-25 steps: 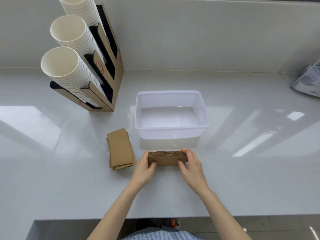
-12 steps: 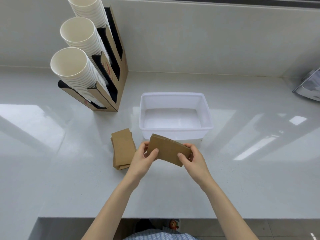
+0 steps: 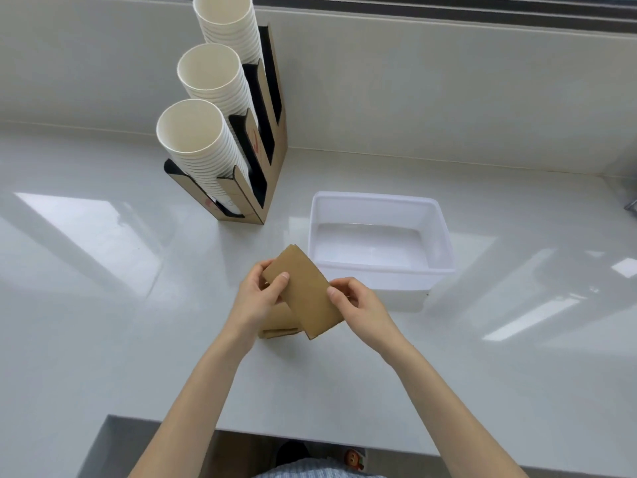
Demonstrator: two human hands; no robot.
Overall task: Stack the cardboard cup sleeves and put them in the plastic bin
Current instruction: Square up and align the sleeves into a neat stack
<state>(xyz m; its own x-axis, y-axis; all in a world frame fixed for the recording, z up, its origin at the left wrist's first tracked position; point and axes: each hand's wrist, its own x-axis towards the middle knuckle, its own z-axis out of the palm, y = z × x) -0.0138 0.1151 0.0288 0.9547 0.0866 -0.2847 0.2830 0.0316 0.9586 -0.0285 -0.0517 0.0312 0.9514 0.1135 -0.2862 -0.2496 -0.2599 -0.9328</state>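
Observation:
Both hands hold a stack of brown cardboard cup sleeves [image 3: 306, 291] flat and tilted, just above the counter. My left hand [image 3: 260, 298] grips its left edge with the thumb on top. My right hand [image 3: 356, 305] pinches its right edge. Underneath lies a second pile of sleeves [image 3: 279, 326] on the counter, mostly hidden by my left hand and the held stack. The white plastic bin [image 3: 437, 236] stands empty right behind and to the right of the held stack.
A cardboard dispenser [image 3: 272, 139] with three tilted columns of white paper cups [image 3: 193, 132] stands at the back left, near the wall. The white counter's front edge [image 3: 241, 424] runs below my forearms. A metal object [image 3: 630, 201] shows at the far right edge.
The held stack went from standing on its edge on the counter to lifted, laid flat, turned lengthwise and moved left over the second pile. The camera view shifted left.

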